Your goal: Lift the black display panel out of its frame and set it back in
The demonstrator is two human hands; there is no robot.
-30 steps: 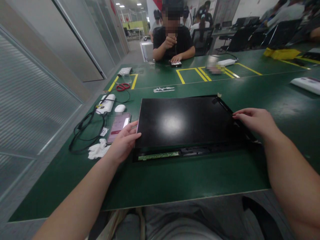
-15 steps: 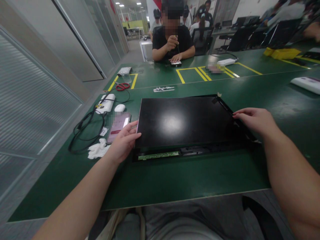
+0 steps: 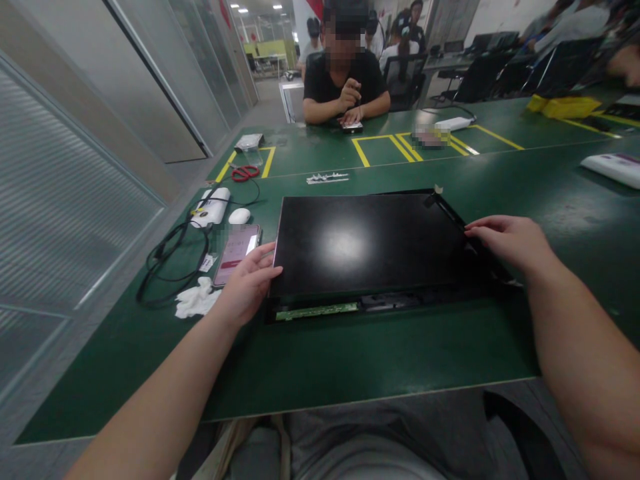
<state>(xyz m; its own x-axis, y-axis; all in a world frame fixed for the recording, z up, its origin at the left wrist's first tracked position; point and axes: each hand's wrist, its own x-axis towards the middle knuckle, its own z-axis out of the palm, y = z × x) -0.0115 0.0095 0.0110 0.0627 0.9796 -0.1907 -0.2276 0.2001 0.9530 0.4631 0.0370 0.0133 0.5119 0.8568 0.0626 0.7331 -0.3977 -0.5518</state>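
Note:
A large black display panel (image 3: 365, 243) lies flat on the green table (image 3: 350, 360), sitting in a black frame with a green circuit strip (image 3: 316, 311) showing along its near edge. My left hand (image 3: 249, 283) grips the panel's left edge, thumb on top and fingers curled at the side. My right hand (image 3: 507, 241) rests on the right edge of the frame, its fingers close together and laid on the rim.
Left of the panel lie a phone (image 3: 237, 245), a white mouse (image 3: 239, 216), a white adapter (image 3: 212, 207), a black cable loop (image 3: 170, 263) and a crumpled wipe (image 3: 196, 299). Red scissors (image 3: 245, 173) lie farther back. A person in black (image 3: 345, 80) sits across the table.
My hands and the panel have stayed put. The person across the table has lowered a raised hand toward the small device in front of them.

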